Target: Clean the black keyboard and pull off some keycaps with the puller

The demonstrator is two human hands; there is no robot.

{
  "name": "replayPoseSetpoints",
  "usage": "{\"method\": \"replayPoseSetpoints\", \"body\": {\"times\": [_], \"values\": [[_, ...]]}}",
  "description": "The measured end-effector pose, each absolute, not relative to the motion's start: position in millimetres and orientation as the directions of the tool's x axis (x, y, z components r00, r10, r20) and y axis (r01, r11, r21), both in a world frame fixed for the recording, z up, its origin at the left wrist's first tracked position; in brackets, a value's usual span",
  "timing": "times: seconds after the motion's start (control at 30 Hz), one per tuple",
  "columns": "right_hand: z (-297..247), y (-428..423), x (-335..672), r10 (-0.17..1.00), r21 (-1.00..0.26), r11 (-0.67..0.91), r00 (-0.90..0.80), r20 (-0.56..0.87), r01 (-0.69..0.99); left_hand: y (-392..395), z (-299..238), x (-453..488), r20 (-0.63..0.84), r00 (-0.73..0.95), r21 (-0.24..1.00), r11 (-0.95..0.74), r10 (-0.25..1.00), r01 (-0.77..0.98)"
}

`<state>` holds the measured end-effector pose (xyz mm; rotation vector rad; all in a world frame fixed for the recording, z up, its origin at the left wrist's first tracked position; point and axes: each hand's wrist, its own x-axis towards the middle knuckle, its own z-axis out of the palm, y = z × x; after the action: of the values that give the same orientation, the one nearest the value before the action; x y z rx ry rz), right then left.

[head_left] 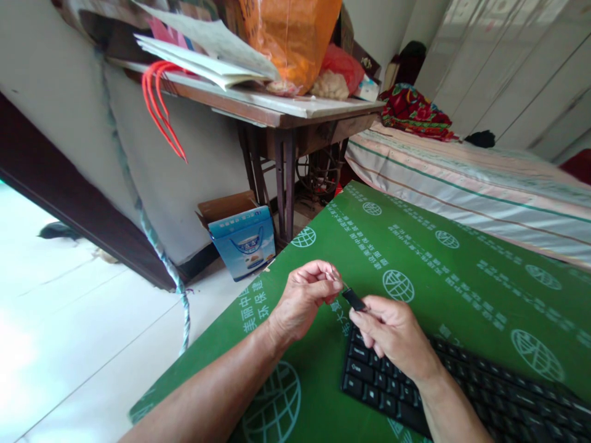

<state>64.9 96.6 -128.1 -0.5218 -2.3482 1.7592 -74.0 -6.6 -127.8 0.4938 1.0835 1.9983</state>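
Observation:
My right hand (390,335) is closed, pinching a small black keycap (354,299) between thumb and fingers just above the left end of a black keyboard (466,384). My left hand (307,295) is also closed, its fingertips pinching a thin metal piece (338,278) whose tip reaches toward the keycap. Both hands hover over a green board (415,258) printed with white logos and writing. The keyboard lies on that board, under my right wrist.
A wooden table (277,111) piled with papers, an orange bag and red cords stands behind the board. A blue carton (242,241) sits on the white floor beside its legs. A bed with a striped cover (466,178) runs along the right.

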Motion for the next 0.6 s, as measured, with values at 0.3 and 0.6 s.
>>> {"method": "replayPoseSetpoints", "body": {"times": [0.3, 0.6], "values": [[-122, 84, 56, 0.525, -0.952, 0.304, -0.841, 0.129, 0.043, -6, -130, -60, -0.078, -0.534, 0.893, -0.179, 0.842, -0.414], [-128, 83, 54, 0.594, -0.844, 0.531, -0.744, 0.305, 0.078, -4, -135, -46, -0.156, -0.522, 0.929, -0.055, 0.839, -0.365]]}}
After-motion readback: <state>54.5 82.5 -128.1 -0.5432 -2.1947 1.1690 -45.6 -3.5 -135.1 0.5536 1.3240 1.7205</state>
